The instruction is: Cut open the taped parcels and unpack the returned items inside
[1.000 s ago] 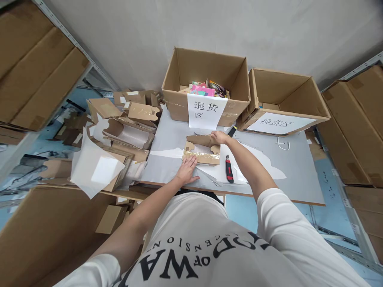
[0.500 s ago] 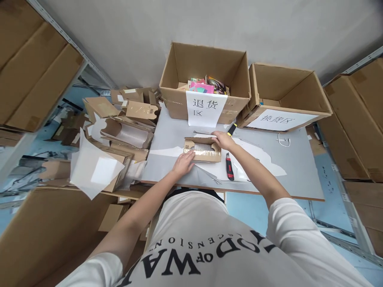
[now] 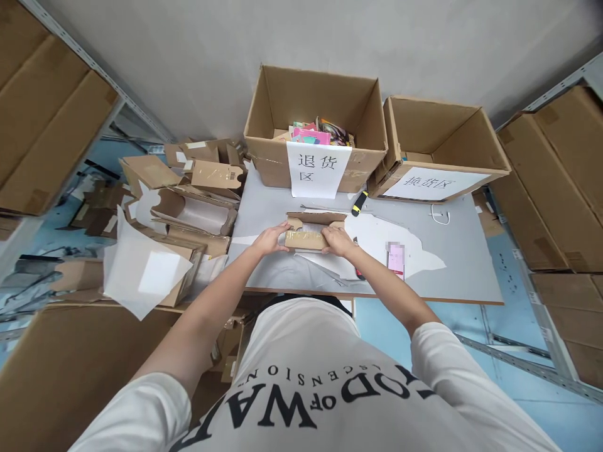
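Both hands have moved onto the near edge of the small cardboard mailer (image 3: 308, 233): a second ago my left hand (image 3: 270, 239) lay flat on the table (image 3: 464, 251) in front of it and my right hand (image 3: 337, 240) was up at its far right corner. Now left grips the near-left corner, right grips the near-right end, hands apart with the taped front wall between them. The mailer sits mid-table, just in front of the labelled box (image 3: 313, 129), and has come slightly nearer to me; its far flap stands up, white paper visible inside. With my right arm shifted, a phone (image 3: 396, 260) with a pink screen now shows on the white paper scraps (image 3: 377, 235) right of the mailer; earlier it was covered. The red-black utility knife (image 3: 357, 271) that lay in the open is now mostly hidden behind my right wrist. A yellow-black tool (image 3: 358, 203) lies between the two open boxes, clearer than before. The second box (image 3: 436, 147) to the right carries a label I can't read at this angle. Can't tell what's inside the mailer under the paper. Pile of flattened cartons (image 3: 188, 201) at left unchanged.
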`<state>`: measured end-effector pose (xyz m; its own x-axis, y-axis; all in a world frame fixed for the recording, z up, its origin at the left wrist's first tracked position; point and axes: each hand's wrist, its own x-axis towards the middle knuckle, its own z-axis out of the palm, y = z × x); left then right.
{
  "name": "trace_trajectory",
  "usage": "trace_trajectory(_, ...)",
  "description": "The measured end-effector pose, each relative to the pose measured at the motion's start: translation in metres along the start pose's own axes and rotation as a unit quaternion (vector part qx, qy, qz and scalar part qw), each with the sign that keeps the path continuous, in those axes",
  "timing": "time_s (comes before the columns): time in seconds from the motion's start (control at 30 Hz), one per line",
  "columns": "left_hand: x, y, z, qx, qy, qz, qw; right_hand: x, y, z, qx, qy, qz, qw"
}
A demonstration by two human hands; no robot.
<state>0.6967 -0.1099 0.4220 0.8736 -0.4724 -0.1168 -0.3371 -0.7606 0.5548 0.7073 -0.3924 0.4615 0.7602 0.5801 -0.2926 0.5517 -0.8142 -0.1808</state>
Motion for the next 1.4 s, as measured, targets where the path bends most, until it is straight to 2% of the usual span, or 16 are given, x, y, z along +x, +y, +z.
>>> trace_trajectory(0.2,0.007,0.0,-0.004,0.037,-0.017,-0.031,0.999,-0.012,-0.006,0.006,-0.001,0.032,-0.006,0.999)
trace_trajectory(0.67,0.003,0.006,-0.003,0.046,-0.001,-0.054,0.997,-0.037,-0.017,0.044,-0.059,0.128,-0.053,0.989)
trace_trajectory(0.97,0.003,0.009,-0.007,0.091,-0.011,-0.063,0.994,-0.034,-0.016,0.052,-0.024,0.131,-0.073,0.988)
trace_trajectory(1.1,0.008,0.019,-0.012,0.13,-0.048,-0.019,0.99,-0.037,-0.004,0.046,0.016,0.138,-0.064,0.988)
trace_trajectory(1.23,0.013,0.036,-0.034,0.186,-0.111,0.026,0.976,-0.046,0.005,0.042,0.042,0.138,-0.025,0.989)
trace_trajectory(1.33,0.022,0.058,-0.055,0.231,-0.141,0.001,0.963,-0.05,0.008,0.042,0.048,0.129,0.007,0.99)
trace_trajectory(1.4,0.031,0.077,-0.063,0.244,-0.12,-0.028,0.962,-0.049,0.008,0.042,0.05,0.118,0.007,0.992)
